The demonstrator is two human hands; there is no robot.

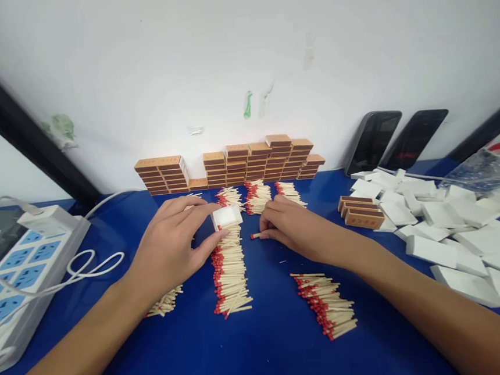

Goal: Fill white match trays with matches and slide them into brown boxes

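Note:
My left hand (pixel 173 241) grips a small white matchbox tray (pixel 226 217) between thumb and fingers, just above a long row of red-tipped matches (pixel 229 271). My right hand (pixel 290 225) rests on the blue table, fingers curled and pinched on a few matches whose red tips (pixel 254 235) stick out to the left. Another row of matches (pixel 328 303) lies under my right forearm, and a smaller bunch (pixel 166 303) shows beneath my left wrist. More match piles (pixel 257 195) lie behind both hands.
Stacked brown matchboxes (pixel 230 164) line the white wall. A few brown sleeves (pixel 361 211) and many white trays (pixel 451 234) lie at the right. A white power strip (pixel 23 254) with cables sits at the left. Two dark phones (pixel 377 138) lean on the wall.

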